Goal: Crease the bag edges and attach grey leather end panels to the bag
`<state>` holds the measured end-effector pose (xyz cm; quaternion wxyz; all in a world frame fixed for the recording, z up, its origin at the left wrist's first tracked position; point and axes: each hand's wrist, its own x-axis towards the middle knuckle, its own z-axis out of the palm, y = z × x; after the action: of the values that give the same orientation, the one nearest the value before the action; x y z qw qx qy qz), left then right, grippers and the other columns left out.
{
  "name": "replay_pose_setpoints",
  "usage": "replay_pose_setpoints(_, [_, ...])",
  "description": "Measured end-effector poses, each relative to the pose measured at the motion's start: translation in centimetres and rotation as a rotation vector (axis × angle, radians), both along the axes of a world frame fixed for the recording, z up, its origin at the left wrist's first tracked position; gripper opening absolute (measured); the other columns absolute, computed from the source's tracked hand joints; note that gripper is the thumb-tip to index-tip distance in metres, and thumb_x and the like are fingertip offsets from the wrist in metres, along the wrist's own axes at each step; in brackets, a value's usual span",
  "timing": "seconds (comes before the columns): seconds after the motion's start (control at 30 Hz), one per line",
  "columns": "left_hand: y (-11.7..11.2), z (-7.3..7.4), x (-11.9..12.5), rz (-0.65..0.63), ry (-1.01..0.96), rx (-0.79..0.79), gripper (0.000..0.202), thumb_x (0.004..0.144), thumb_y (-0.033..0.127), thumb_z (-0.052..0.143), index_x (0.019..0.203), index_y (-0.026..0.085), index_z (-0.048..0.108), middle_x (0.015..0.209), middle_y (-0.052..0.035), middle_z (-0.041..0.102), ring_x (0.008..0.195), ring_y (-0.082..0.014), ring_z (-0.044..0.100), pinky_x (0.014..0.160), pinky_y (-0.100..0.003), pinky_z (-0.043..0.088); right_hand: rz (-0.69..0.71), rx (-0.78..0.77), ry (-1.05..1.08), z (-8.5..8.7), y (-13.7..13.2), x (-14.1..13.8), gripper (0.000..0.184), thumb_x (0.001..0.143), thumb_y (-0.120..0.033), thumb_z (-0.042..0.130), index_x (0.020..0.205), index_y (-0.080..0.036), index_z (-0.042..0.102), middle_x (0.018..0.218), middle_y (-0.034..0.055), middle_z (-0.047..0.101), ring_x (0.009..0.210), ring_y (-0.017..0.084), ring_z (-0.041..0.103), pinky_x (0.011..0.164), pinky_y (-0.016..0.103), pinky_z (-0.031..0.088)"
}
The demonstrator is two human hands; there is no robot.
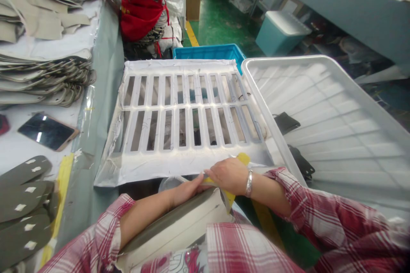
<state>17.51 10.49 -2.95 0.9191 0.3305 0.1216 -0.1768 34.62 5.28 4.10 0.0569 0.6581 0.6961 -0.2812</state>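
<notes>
Near my body a stack of curved sheet pieces (179, 226), beige on the face and dark grey along the edge, leans tilted against my lap. My left hand (187, 190) rests along its upper edge, fingers closed at the far corner. My right hand (229, 175), with a silver bracelet on the wrist, is closed at the same corner, its fingertips meeting my left ones. A flat yellow thing (243, 158) sticks out beyond my right hand and shows again below it; its kind is unclear. The fingertips' exact grip is hidden.
A white slotted rack (188, 106) stands ahead, beside a large translucent bin (320, 94) holding dark pieces. On the left table lie a phone (46, 131), dark grey pieces (25, 196) and stacked pieces (41, 76). A co-worker in a red apron (141, 17) stands beyond.
</notes>
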Motion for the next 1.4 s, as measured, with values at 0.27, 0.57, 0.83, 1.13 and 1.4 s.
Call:
replay_pose_setpoints(0.27, [-0.5,-0.6,-0.3,0.051,0.084,0.051,0.071,0.085,0.064,0.022,0.112,0.011,0.060,0.087,-0.0092,0.066,0.084,-0.0211,0.059,0.090,-0.037,0.038,-0.028,0.014,-0.049,0.1,-1.0,-0.7,0.062,0.092,-0.047,0.015,0.075,-0.013,0.065,0.076,0.0168,0.063,0.069,0.024,0.059,0.066,0.036,0.039])
replay_pose_setpoints(0.57, [-0.2,-0.2,-0.1,0.134,0.085,0.528,0.057,0.086,0.057,0.028,0.093,0.010,0.060,0.065,-0.0021,0.055,0.068,-0.0162,0.050,0.077,-0.033,0.041,-0.056,0.082,-0.162,0.8,-2.0,-1.7,0.051,0.093,-0.038,0.020,0.076,-0.017,0.062,0.076,0.0096,0.064,0.069,0.020,0.060,0.064,0.032,0.039])
replay_pose_setpoints(0.83, [0.9,0.0,-1.0,-0.051,-0.206,0.892,0.043,0.091,0.034,0.020,0.106,0.010,0.053,0.116,-0.0108,0.055,0.109,-0.0200,0.048,0.100,-0.035,0.032,0.023,0.088,-0.165,0.7,-2.1,-2.0,0.047,0.094,-0.037,0.022,0.082,-0.019,0.063,0.076,0.0066,0.065,0.070,0.018,0.060,0.063,0.029,0.036])
replay_pose_setpoints(1.13, [1.4,1.9,-1.5,-0.121,-0.311,0.867,0.049,0.095,0.037,0.012,0.127,0.014,0.042,0.132,-0.0061,0.044,0.121,-0.0137,0.039,0.108,-0.027,0.022,0.036,0.090,-0.182,0.6,-2.7,-3.2,0.051,0.095,-0.037,0.017,0.077,-0.017,0.060,0.073,0.0075,0.061,0.069,0.021,0.059,0.063,0.033,0.035])
replay_pose_setpoints(1.4, [1.8,4.2,-1.4,-0.211,-0.099,0.955,0.058,0.092,0.053,0.015,0.127,0.020,0.046,0.134,-0.0027,0.045,0.123,-0.0175,0.040,0.109,-0.031,0.023,0.024,0.078,-0.137,0.7,-2.3,-3.0,0.042,0.094,-0.036,0.022,0.086,-0.017,0.058,0.077,0.0082,0.062,0.071,0.021,0.060,0.062,0.032,0.040])
